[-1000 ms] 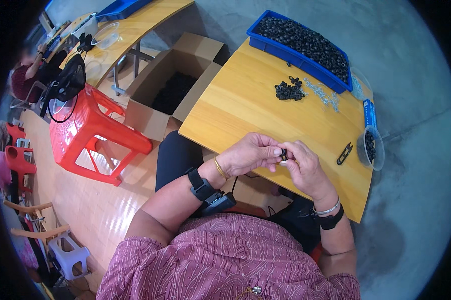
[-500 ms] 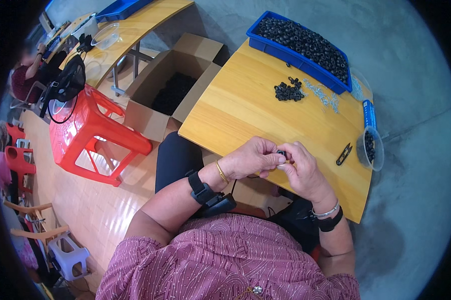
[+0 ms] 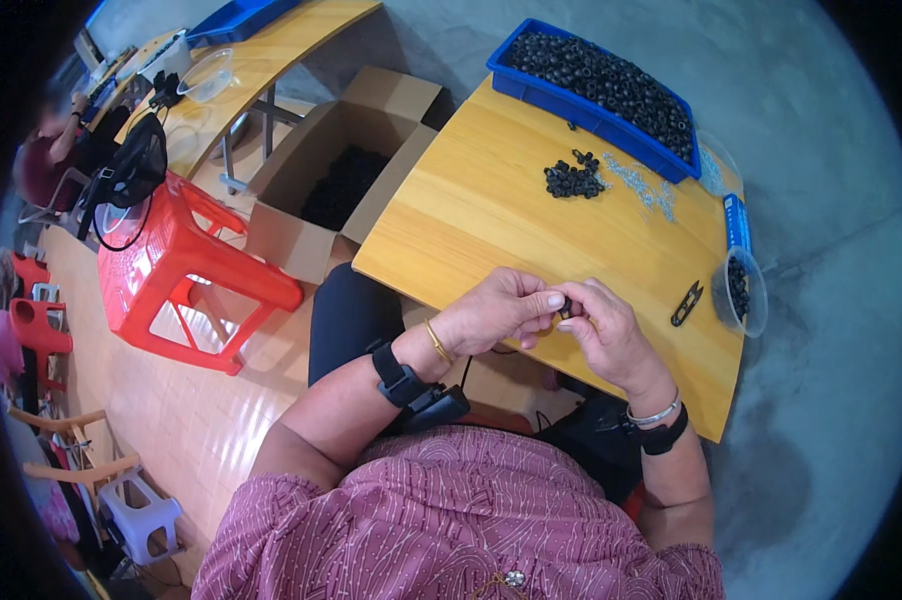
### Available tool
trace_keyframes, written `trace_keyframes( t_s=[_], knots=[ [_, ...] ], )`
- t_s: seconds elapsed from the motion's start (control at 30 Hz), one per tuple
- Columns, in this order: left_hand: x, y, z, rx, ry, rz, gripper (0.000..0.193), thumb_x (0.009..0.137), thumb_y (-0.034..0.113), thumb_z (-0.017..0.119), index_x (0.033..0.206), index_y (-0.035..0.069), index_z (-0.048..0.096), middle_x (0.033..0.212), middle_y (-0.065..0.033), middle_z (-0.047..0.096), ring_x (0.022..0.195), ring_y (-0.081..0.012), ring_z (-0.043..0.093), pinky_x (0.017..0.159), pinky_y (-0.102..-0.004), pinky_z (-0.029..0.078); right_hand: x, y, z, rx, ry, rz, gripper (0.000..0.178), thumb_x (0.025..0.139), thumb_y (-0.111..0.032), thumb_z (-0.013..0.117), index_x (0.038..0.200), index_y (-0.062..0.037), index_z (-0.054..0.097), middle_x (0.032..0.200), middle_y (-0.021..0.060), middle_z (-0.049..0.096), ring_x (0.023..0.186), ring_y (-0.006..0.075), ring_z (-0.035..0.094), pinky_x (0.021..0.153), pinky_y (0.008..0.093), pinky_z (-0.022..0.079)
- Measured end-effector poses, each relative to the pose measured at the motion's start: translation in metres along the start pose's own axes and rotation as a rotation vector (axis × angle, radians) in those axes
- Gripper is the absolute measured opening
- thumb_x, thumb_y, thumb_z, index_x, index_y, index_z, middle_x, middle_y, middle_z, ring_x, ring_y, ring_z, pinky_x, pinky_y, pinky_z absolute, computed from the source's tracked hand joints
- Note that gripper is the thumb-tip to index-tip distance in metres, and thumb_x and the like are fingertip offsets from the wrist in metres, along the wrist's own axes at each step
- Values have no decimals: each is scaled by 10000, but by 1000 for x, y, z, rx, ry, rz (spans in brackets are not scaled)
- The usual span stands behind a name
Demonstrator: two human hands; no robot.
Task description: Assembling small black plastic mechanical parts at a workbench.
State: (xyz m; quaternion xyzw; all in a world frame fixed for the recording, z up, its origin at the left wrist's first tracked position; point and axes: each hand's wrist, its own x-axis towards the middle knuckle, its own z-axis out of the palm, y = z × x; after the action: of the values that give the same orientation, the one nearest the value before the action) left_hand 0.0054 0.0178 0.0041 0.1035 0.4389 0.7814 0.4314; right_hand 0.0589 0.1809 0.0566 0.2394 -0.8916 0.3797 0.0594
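Note:
Just over the near edge of the wooden table [image 3: 451, 230], my left hand [image 3: 506, 308] and my right hand [image 3: 606, 325] meet, fingertips together. Between them they pinch a small black plastic piece [image 3: 566, 308], mostly covered by the fingers. Its exact kind is hard to make out; it resembles the black pieces around. Beyond my hands lies a small heap of black pieces [image 3: 573, 180], beside a scatter of tiny silvery parts [image 3: 643, 188]. A blue tray [image 3: 611, 130] full of similar black pieces stands at the table's far edge. Black thread snips [image 3: 687, 304] lie right of my right hand.
At the right edge stands a clear tub [image 3: 756, 305] with black pieces, beside a blue box [image 3: 737, 225]. On the left, an open carton [image 3: 306, 235] holds more black pieces. A red stool [image 3: 186, 270] carries a black fan [image 3: 136, 165]. Another person [image 3: 51, 160] sits far left.
My fingers have shifted slightly around the small black piece, and the left thumb now covers more of it. The whole view has moved a little; the things on the table look the same.

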Motion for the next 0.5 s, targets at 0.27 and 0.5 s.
trace_keyframes(
  t_s=[0.27, 0.5],
  knots=[
    [-2, 1, -1, 51, -5, -25, 220, 833, 193, 592, 762, -15, 587, 601, -25, 527, 436, -86, 477, 395, -196, 392, -5, 4, 6, -11, 25, -22, 326, 679, 31, 599, 985, -15, 497, 739, 123, 484, 657, 267, 509, 591, 321, 423],
    [-8, 13, 4, 286, 2, -33, 177, 830, 145, 590, 786, -26, 595, 621, -29, 541, 479, -78, 482, 436, -208, 418, -6, 4, 14, -69, 78, -111, 331, 662, 1, 631, 966, -16, 501, 719, 116, 477, 629, 272, 489, 577, 338, 417]
  ],
)
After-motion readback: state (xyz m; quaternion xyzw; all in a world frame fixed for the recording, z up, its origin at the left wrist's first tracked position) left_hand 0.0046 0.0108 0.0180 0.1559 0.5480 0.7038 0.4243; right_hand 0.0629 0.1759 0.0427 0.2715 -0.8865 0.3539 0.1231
